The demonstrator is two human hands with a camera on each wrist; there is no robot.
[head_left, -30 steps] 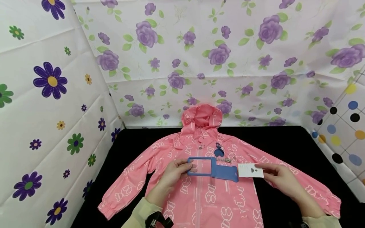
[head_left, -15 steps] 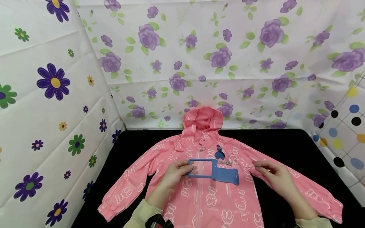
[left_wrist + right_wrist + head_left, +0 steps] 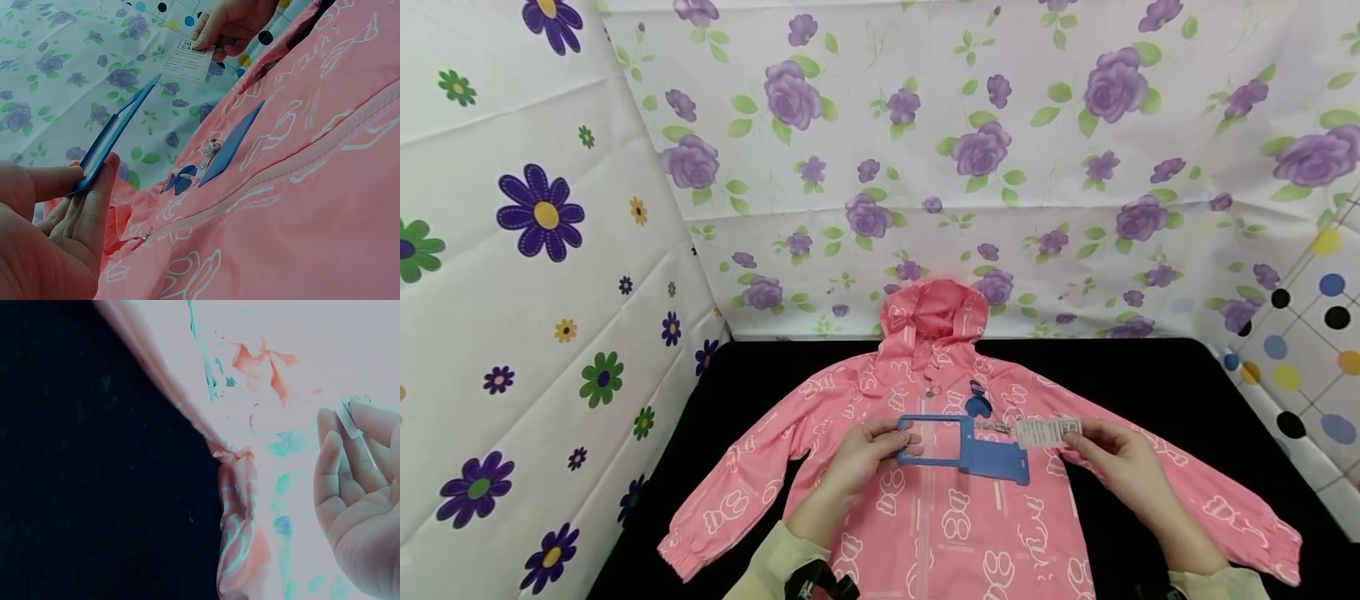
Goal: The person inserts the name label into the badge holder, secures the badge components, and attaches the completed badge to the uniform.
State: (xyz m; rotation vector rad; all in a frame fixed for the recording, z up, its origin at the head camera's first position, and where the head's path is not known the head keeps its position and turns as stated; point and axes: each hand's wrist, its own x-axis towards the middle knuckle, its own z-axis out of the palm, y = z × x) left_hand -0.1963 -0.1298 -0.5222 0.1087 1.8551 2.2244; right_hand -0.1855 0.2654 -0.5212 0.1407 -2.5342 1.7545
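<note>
My left hand (image 3: 867,457) pinches the left side of a blue badge holder (image 3: 995,462). The holder is unfolded, its windowed frame on the left and its solid back panel on the right, above a pink hooded jacket (image 3: 955,508). In the left wrist view the holder's frame (image 3: 119,134) is seen nearly edge-on between thumb and fingers. My right hand (image 3: 1118,460) pinches the right end of a white ID card (image 3: 1043,433), printed side showing. The card's left end is close to the holder's panel. In the right wrist view the card (image 3: 347,420) is mostly hidden by fingers.
A blue heart-shaped piece (image 3: 978,406) with a metal clip (image 3: 1000,427) lies on the jacket's chest, behind the holder. The jacket's sleeves spread over a black table (image 3: 760,379). Flowered cloth walls (image 3: 850,167) stand behind and to the left, a dotted one at the right.
The ID card has been flipped: its smiley side showed first, then its thin edge, now its text side. The right hand has turned it and shifted slightly; the left hand and holder barely moved.
</note>
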